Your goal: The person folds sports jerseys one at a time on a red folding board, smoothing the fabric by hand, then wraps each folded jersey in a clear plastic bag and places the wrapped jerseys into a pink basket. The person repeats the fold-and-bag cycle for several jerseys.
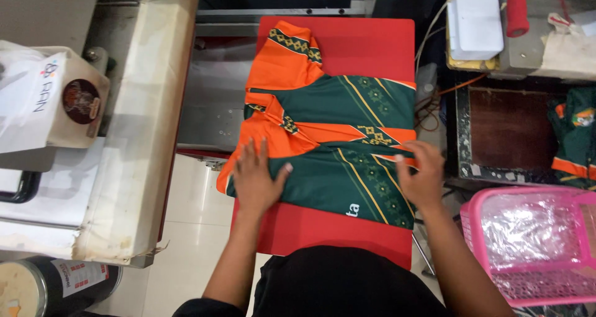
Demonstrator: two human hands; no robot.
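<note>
Red padding is covering the press board point(347, 41) in the head view, and a folded green and orange shirt point(347, 143) is lying across its middle. Fingers spread, the left hand point(257, 180) is pressing flat on the shirt's near left part, while the right hand point(422, 177) is pinching the shirt's right edge. Just to the right, a pink basket point(475, 230) lined with clear plastic is sitting beside a white box point(477, 22) farther back.
</note>
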